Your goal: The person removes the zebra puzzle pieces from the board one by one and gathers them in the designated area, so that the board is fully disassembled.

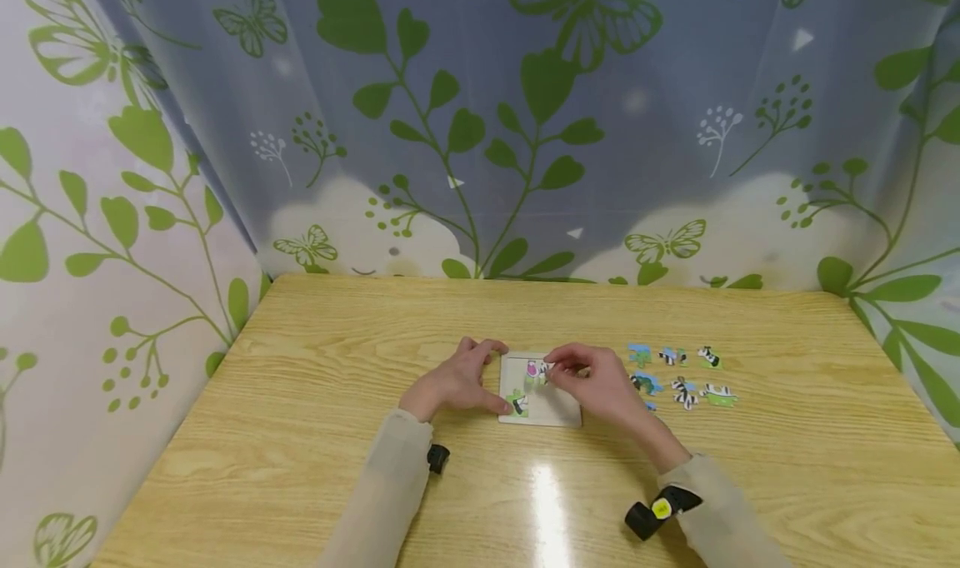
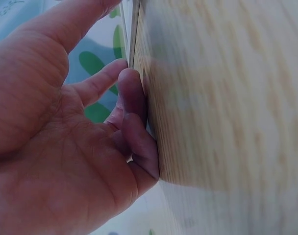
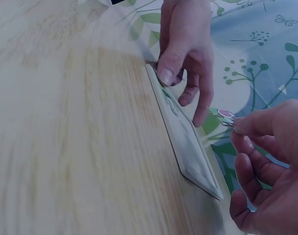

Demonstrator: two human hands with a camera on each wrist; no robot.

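A pale, shallow puzzle tray lies flat on the table; it also shows edge-on in the right wrist view. One puzzle piece with a black-and-white animal sits in its lower left corner. My left hand holds the tray's left side, thumb at the near corner and forefinger at the far one. Above the tray, my right hand pinches a puzzle piece with pink and green on it between thumb and forefinger, raised off the surface. In the left wrist view the left hand's lower fingers curl against the table.
Several loose puzzle pieces lie right of the tray, some partly hidden behind the right hand. The wooden table ends at a patterned curtain. Black straps with small devices sit on the wrists.
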